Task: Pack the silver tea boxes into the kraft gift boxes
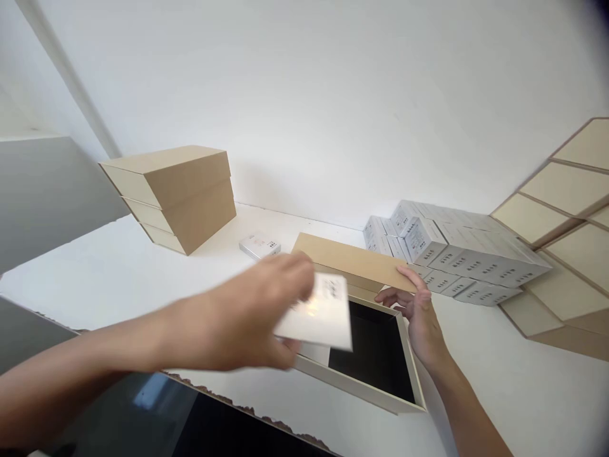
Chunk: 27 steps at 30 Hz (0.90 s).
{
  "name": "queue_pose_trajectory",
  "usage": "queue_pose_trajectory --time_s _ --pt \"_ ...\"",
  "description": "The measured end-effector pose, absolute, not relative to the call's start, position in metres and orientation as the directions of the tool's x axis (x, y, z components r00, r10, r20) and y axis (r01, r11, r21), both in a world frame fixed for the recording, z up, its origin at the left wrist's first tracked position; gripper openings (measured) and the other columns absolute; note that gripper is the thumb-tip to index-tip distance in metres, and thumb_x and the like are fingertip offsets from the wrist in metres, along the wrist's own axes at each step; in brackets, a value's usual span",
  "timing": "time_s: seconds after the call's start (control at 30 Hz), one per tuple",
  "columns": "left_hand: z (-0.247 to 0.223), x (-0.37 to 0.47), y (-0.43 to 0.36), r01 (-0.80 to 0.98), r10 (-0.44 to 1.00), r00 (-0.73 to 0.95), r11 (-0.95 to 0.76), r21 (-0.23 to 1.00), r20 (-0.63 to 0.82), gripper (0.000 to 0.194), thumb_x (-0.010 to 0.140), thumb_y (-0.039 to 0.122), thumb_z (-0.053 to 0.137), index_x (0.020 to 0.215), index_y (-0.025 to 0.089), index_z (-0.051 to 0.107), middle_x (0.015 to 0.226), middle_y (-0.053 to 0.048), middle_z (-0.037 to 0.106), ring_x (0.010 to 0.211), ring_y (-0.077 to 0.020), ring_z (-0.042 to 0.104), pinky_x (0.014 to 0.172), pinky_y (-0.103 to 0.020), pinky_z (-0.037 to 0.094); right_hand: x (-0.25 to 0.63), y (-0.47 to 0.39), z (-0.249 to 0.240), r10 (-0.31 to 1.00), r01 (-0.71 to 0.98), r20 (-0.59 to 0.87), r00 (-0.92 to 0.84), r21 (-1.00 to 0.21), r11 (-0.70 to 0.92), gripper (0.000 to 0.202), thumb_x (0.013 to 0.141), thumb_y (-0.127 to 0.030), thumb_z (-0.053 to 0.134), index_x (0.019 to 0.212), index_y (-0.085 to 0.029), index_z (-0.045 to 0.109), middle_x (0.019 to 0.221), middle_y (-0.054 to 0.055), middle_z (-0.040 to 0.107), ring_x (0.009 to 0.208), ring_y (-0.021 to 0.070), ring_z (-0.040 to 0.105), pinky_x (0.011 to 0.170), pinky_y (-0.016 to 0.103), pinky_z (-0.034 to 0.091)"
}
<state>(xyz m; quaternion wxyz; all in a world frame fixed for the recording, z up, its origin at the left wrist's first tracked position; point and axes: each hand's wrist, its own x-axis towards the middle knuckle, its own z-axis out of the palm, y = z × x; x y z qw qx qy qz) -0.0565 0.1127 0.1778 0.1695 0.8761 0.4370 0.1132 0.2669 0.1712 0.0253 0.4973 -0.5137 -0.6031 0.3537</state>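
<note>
My left hand (pixel 266 311) grips a flat white box (pixel 326 317) with small dark print, tilted over the left part of an open box (pixel 371 349). The open box has cream walls and a black inside. A white item (pixel 318 353) shows in its left part, mostly hidden by my left hand and the held box. Behind the opening stands the raised tan lid (pixel 352 257). My right hand (pixel 421 314) holds the lid's right end, with its fingers around the edge beside the box's right corner.
Closed tan boxes (pixel 190 197) are stacked at the left. A small white box (pixel 259 244) lies behind my left hand. Many white boxes (pixel 466 247) are piled at the right, beside more tan boxes (pixel 566 279). The white table (pixel 95 273) has a chipped front edge.
</note>
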Motion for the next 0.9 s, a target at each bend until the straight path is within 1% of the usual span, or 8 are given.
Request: queue_pose_trajectory --time_s 0.17,0.3,0.37,0.43,0.5,0.6,0.7,0.9 --pt "0.152 0.033 0.129 0.529 0.522 0.846 -0.801 0.281 -0.108 0.033 0.074 0.028 0.075 0.095 0.017 0.053 0.114 -0.009 0.052 0.1 -0.0246 0.054 0.088 -0.038 0.048 0.265 0.167 0.028 0.978 0.235 0.207 -0.015 -0.95 0.204 0.066 0.092 -0.075 0.018 0.142 -0.034 0.037 0.092 0.004 0.068 0.079 0.0231 0.06 0.071 0.038 0.045" --pt "0.134 0.056 0.153 0.498 0.419 0.867 -0.751 0.434 -0.269 0.031 0.087 0.037 0.061 0.11 0.017 0.052 0.125 -0.012 0.051 0.112 -0.028 0.054 0.099 -0.047 0.046 0.265 0.165 0.029 0.971 0.258 0.238 -0.022 -0.937 0.235 0.064 0.094 -0.071 0.017 0.142 -0.033 0.036 0.089 0.004 0.068 0.079 0.0223 0.06 0.075 0.039 0.045" --pt "0.134 0.051 0.156 0.465 0.306 0.878 -0.726 0.506 -0.368 0.029 0.095 0.04 0.048 0.113 0.018 0.052 0.133 -0.013 0.05 0.129 -0.0315 0.046 0.112 -0.057 0.032 0.266 0.165 0.027 0.964 0.277 0.265 -0.017 -0.925 0.259 0.065 0.094 -0.072 0.016 0.142 -0.031 0.037 0.087 0.003 0.067 0.078 0.0217 0.059 0.077 0.039 0.045" --pt "0.143 0.035 0.152 0.421 0.292 0.905 -0.712 0.562 -0.309 0.027 0.099 0.037 0.039 0.118 0.021 0.051 0.142 -0.01 0.046 0.143 -0.0291 0.031 0.12 -0.059 0.016 0.267 0.165 0.026 0.965 0.28 0.262 -0.021 -0.925 0.257 0.066 0.094 -0.072 0.016 0.142 -0.032 0.036 0.089 0.003 0.067 0.078 0.0215 0.059 0.077 0.039 0.045" --pt "0.159 0.008 0.144 0.41 0.42 0.897 -0.675 0.613 -0.137 0.024 0.1 0.035 0.038 0.12 0.027 0.049 0.145 -0.003 0.045 0.144 -0.0226 0.028 0.119 -0.048 0.024 0.267 0.165 0.025 0.969 0.275 0.245 -0.026 -0.93 0.243 0.066 0.094 -0.072 0.016 0.143 -0.032 0.035 0.091 0.004 0.068 0.079 0.0216 0.059 0.074 0.037 0.045" --pt "0.172 -0.044 0.144 0.607 0.709 0.703 -0.562 0.562 -0.051 0.023 0.095 0.049 0.049 0.104 0.031 0.059 0.125 0.001 0.061 0.122 -0.0215 0.052 0.093 -0.032 0.047 0.266 0.166 0.025 0.968 0.291 0.252 -0.02 -0.924 0.247 0.066 0.095 -0.071 0.016 0.142 -0.031 0.035 0.088 0.003 0.067 0.078 0.0214 0.059 0.072 0.036 0.044" --pt "0.151 -0.087 0.168 0.876 0.972 0.234 -0.221 0.428 0.024 0.044 0.083 0.068 0.055 0.089 0.025 0.059 0.098 -0.002 0.067 0.093 -0.0237 0.062 0.075 -0.032 0.048 0.266 0.168 0.025 0.962 0.299 0.274 -0.019 -0.916 0.267 0.064 0.095 -0.07 0.015 0.141 -0.03 0.036 0.085 0.003 0.067 0.077 0.021 0.058 0.074 0.037 0.045" --pt "0.066 -0.104 0.236 0.933 0.987 -0.157 0.157 0.325 -0.024 0.09 0.067 0.079 0.059 0.125 0.012 0.039 0.135 -0.024 0.048 0.126 -0.0375 0.046 0.097 -0.042 0.043 0.268 0.173 0.022 0.958 0.3 0.285 -0.029 -0.912 0.28 0.064 0.095 -0.07 0.018 0.141 -0.03 0.035 0.083 0.003 0.068 0.077 0.0221 0.058 0.078 0.039 0.043"
